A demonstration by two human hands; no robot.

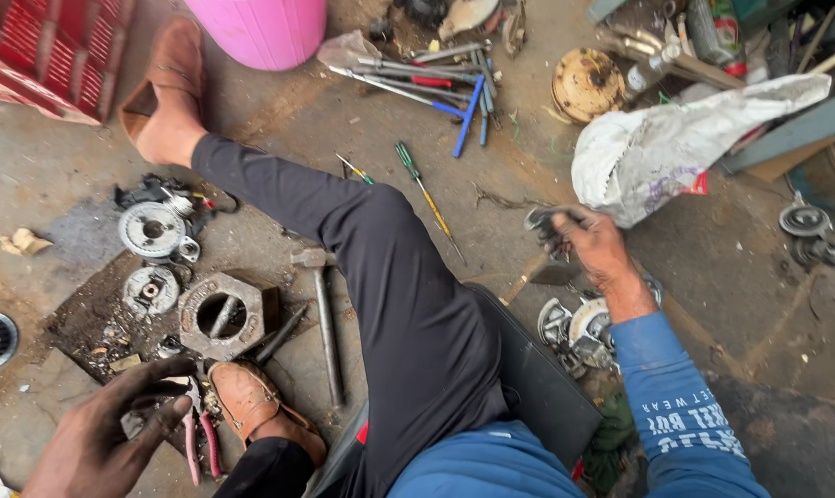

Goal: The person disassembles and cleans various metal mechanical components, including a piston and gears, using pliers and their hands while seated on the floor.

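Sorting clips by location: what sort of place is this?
Probably an informal mechanical repair workshop, worked on the floor: greasy metal machine parts, a hammer and a heap of screwdrivers lie on stained concrete.

Greasy dull metal hammer (324, 314), rough concrete floor (491, 175), glossy pink plastic bucket (260, 28).

A stained, dusty concrete floor (740, 277) fills the view under flat daylight. A red crate (53, 55) sits top left, a pink bucket (260, 28) beside it, a white sack (657, 148) right.
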